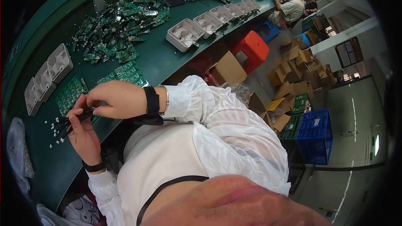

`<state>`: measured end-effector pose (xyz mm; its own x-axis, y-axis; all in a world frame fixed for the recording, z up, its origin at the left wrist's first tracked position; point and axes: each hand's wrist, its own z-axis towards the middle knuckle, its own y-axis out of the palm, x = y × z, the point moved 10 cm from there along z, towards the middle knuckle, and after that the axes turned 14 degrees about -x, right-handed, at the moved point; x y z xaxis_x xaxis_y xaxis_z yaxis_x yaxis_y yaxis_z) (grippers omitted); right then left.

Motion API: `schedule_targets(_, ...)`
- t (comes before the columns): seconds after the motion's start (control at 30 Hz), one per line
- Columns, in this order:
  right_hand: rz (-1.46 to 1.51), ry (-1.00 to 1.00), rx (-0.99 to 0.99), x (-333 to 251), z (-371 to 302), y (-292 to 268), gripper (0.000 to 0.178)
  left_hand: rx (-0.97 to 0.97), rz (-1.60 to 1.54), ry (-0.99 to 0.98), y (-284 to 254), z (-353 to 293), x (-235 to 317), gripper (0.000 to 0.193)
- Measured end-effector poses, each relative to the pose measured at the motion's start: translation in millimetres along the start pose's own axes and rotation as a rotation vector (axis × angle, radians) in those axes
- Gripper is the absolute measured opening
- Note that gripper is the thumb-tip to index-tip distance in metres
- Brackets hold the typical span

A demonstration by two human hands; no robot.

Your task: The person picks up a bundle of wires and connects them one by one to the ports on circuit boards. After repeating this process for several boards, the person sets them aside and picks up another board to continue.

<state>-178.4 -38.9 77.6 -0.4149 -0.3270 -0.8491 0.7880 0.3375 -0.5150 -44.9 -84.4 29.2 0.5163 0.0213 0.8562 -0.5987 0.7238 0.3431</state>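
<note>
My left hand is closed around a bundle of short black cables. Small white connectors show at the cables' left ends, over the green bench. From above, my right hand reaches across with bent fingers, its thumb and fingertips pinching the other end of the bundle. Just beyond the hands, green circuit boards lie side by side in a block. A second group of boards lies beyond my right wrist, partly hidden by it.
A heap of circuit boards covers the bench's far middle. White plastic housings stand at left; another row of housings lines the front edge. A plastic bag lies at left. Right: red stool, cartons, blue crate, seated person.
</note>
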Motion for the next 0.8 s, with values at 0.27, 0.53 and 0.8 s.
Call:
schedule_targets(0.27, 0.047, -0.066, 0.137, -3, -9, -7, 0.011, 0.000, 0.181, -0.028, 11, -1, 6, 0.035)
schedule_targets(0.53, -0.036, -0.089, 0.106, 0, -9, 2, 0.010, -0.049, 0.351, -0.039, 15, -3, 6, 0.034)
schedule_targets(0.8, -0.100, -0.156, 0.185, -4, -14, -6, 0.008, -0.018, 0.608, -0.020, 23, 4, 18, 0.032)
